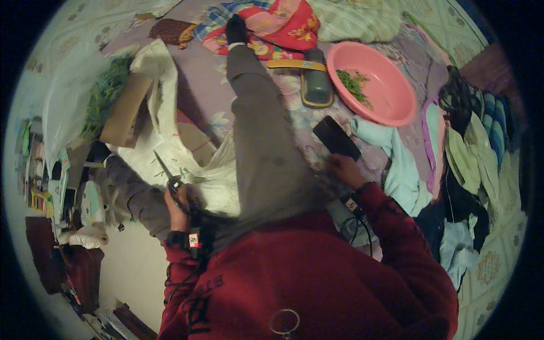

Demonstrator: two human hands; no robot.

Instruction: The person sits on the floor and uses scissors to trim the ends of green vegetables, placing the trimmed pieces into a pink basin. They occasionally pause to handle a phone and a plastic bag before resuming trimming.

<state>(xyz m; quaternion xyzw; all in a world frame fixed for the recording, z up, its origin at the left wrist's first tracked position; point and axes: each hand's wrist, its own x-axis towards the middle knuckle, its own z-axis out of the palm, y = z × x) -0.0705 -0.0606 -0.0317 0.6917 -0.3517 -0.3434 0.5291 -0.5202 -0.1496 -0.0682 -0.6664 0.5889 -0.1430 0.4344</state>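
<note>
My left hand is closed round the dark handle of a knife. Its narrow blade points up and away over a white woven sack, where a few green bits lie near the blade. My right hand is beside my thigh, close to the lower end of a black smartphone. Its fingers look curled, and whatever they may hold is too dim and blurred to make out. Farther right, a pink plastic basin holds a small heap of green leafy pieces.
Leafy greens lie at the left by clear plastic and a cardboard piece. A grey-green object with a yellow band stands left of the basin. A light blue cloth, piled clothes and a red patterned blanket lie around.
</note>
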